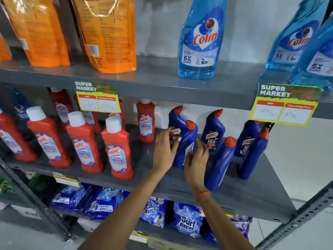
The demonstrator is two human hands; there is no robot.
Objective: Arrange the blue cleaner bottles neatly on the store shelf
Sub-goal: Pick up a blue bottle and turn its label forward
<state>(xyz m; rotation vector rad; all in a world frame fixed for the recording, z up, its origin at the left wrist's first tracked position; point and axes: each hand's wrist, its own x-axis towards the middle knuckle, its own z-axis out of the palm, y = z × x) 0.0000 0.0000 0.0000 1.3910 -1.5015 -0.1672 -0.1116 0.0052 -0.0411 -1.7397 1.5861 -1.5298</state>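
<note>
Several dark blue cleaner bottles with red caps stand on the grey middle shelf [252, 192] at the right. One front bottle [186, 139] has its back label toward me. My left hand [164, 150] presses on its left side and my right hand [195, 165] on its lower right, so both hands hold it. Just behind it stands another blue bottle [175, 118]. To the right are a label-forward bottle [213, 132], a front bottle [220, 165] turned away, and two more [252, 154] near the shelf's right end.
Red bathroom-cleaner bottles [117, 147] fill the left of the same shelf. Light blue glass-cleaner bottles [198, 42] and orange pouches [108, 33] stand on the shelf above. Price tags [282, 107] hang from its edge. Blue detergent packs [187, 221] lie below.
</note>
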